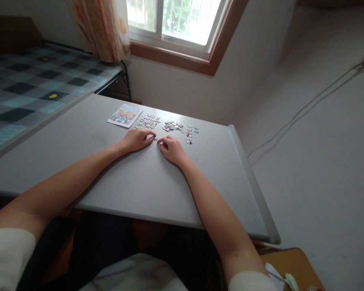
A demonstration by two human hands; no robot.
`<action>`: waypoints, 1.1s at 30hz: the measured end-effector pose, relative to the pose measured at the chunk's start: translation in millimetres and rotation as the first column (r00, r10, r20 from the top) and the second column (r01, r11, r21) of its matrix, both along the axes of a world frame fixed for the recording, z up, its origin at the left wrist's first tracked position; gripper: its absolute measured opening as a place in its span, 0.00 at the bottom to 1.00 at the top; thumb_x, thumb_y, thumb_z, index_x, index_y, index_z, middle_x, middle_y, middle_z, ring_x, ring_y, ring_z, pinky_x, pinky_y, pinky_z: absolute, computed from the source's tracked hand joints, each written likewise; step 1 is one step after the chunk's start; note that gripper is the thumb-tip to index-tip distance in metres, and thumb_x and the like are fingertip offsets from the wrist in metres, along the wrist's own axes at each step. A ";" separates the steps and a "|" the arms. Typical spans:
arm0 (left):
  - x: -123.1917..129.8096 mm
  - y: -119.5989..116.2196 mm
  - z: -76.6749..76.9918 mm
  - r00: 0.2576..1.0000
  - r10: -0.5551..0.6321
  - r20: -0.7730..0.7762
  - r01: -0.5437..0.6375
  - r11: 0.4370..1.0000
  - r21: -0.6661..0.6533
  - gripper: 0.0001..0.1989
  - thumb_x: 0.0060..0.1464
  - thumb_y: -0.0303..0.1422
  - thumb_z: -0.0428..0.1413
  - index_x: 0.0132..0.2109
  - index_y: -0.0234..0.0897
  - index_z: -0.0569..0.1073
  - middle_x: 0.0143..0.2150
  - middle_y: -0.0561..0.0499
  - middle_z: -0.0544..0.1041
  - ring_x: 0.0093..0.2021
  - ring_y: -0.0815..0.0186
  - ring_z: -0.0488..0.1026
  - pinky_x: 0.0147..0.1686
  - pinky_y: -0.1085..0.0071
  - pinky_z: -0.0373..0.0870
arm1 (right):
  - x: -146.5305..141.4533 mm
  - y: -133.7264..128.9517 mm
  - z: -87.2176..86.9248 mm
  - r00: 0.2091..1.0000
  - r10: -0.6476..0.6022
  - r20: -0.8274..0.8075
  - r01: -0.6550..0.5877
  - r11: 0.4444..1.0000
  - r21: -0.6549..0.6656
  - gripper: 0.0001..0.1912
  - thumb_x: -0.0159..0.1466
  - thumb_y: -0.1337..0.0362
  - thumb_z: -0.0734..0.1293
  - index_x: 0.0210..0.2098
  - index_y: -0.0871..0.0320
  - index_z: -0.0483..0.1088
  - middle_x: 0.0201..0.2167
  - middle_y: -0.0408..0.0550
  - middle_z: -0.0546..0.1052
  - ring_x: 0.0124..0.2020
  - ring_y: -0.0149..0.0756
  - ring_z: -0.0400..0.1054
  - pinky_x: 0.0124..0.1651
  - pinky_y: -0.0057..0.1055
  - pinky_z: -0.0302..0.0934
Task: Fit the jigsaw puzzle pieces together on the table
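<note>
Clock directions are read from the point between the hands, with 12 toward the window. The grey-white table (pixel 139 182) supports all parts. The bed (pixel 24 87) lies at 10 o'clock, the window (pixel 185 22) at 12 and the floral curtain (pixel 98 30) at 11, all off the work surface.

The left hand (pixel 136 139) appears to pinch a jigsaw piece between thumb and index finger. The right hand (pixel 172 149) is curled just beside it at 4 o'clock; whether it grips anything cannot be told. The step in hand is judged to be fingertip handling of single pieces; the next move calls for a light pinch and careful alignment.

The printed picture card (pixel 125 115) lies flat at 10 o'clock. The heaped pile (pixel 173 126) sits at 2, the spread batch (pixel 150 121) at 11, partly screened by the left hand, and the short column (pixel 189 134) at 3. Smallest, the jigsaw piece (pixel 154 136) is at the left fingertips; nothing visible blocks the gap between the hands.
</note>
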State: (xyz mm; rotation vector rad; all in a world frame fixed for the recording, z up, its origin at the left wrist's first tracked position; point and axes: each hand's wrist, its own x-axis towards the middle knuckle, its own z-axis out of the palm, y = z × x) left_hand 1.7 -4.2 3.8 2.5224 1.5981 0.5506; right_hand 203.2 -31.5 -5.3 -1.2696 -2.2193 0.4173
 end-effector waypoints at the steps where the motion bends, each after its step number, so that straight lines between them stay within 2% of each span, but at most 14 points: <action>1: 0.1 -0.1 0.4 1.000 0.001 0.000 -0.001 1.000 -0.002 0.20 0.57 0.45 0.48 0.48 0.45 0.78 0.26 0.53 0.75 0.27 0.67 0.69 0.28 0.73 0.56 | -0.1 0.0 0.0 1.000 0.000 0.000 0.000 1.000 -0.001 0.12 0.63 0.66 0.61 0.41 0.56 0.76 0.33 0.45 0.70 0.34 0.31 0.64 0.44 0.30 0.58; 33: -0.1 -0.1 0.0 1.000 0.005 -0.019 -0.005 1.000 0.008 0.20 0.58 0.46 0.48 0.49 0.45 0.78 0.26 0.53 0.76 0.27 0.67 0.70 0.28 0.73 0.57 | 0.0 0.2 0.1 1.000 0.002 -0.003 -0.002 1.000 0.003 0.12 0.63 0.66 0.61 0.41 0.55 0.76 0.33 0.45 0.71 0.35 0.32 0.64 0.44 0.30 0.58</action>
